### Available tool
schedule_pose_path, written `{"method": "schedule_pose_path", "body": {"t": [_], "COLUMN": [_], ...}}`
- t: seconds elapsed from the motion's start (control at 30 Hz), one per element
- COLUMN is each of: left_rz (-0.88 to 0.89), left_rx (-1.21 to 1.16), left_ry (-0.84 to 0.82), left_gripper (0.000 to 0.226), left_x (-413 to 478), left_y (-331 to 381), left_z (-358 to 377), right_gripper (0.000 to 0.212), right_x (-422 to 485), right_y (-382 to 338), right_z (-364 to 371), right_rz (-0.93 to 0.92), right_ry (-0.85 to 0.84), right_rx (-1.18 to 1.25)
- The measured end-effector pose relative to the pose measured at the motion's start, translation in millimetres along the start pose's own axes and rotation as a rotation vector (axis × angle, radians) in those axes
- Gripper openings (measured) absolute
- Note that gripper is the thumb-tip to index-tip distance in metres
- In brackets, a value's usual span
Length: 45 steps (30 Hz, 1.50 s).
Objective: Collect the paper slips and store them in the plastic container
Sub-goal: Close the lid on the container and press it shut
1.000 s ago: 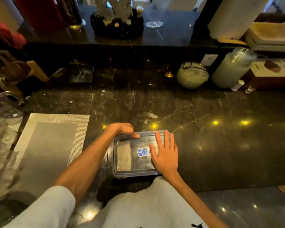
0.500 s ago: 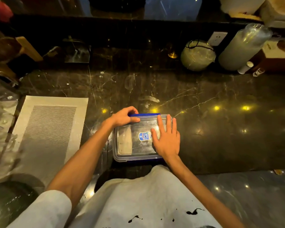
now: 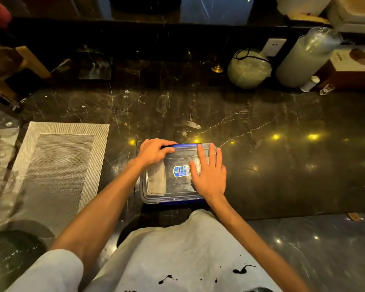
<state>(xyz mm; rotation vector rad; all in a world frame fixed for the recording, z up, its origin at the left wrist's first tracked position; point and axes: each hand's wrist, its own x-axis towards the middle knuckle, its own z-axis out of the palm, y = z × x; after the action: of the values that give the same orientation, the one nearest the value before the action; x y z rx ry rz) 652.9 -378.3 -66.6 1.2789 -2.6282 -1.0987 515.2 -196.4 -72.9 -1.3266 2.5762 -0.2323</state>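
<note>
Container [image 3: 178, 196] of clear plastic with a blue rim sits at centre frame on the dark marble desk [image 3: 261, 161], its transparent lid [image 3: 177, 157] on top with a blue label in the middle. Paper slips [image 3: 156, 181] lie inside along its left end, seen through the lid. The right hand [image 3: 210, 175] lies flat on the lid's right part, fingers spread and apart. The left hand [image 3: 154, 151] curls over the upper left corner, fingers closed on the blue rim there. A woven grey placemat [image 3: 57, 165] lies to the left of the container. Pale round jars [image 3: 249, 68] stand at upper right beside a wall socket [image 3: 273, 47].
</note>
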Motion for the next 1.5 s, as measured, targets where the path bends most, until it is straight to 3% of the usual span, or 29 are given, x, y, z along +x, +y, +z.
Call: {"method": "schedule_pose_path", "body": {"t": [0.27, 0.43, 0.53, 0.73, 0.97, 1.23, 1.5], "left_rz": [0.155, 0.2, 0.196, 0.219, 0.244, 0.271, 0.264], "left_rx": [0.174, 0.261, 0.264, 0.272, 0.257, 0.281, 0.266], "left_ry": [0.151, 0.164, 0.152, 0.177, 0.225, 0.261, 0.259], "left_gripper": [0.035, 0.038, 0.039, 0.039, 0.037, 0.037, 0.038], "left_x": [-16, -17, -17, -17, -15, -14, -14], "left_y": [1, 1, 0, -2, -6, -7, -9], "left_z": [12, 11, 11, 14, 18, 19, 21], "right_gripper": [0.071, 0.08, 0.091, 0.081, 0.102, 0.102, 0.076], "right_x": [-3, -33, -39, -41, -39, -36, -32], "right_y": [8, 42, 59, 48, 51, 57, 68], "right_z": [-8, -7, -7, -9, -12, -14, -17], "right_rz": [-0.09, -0.589, -0.712, -0.693, -0.741, -0.804, -0.848], "right_ry": [-0.057, -0.056, -0.095, -0.017, -0.07, -0.145, -0.191], "right_rx": [0.085, -0.091, -0.228, -0.287, -0.338, -0.373, -0.344]}}
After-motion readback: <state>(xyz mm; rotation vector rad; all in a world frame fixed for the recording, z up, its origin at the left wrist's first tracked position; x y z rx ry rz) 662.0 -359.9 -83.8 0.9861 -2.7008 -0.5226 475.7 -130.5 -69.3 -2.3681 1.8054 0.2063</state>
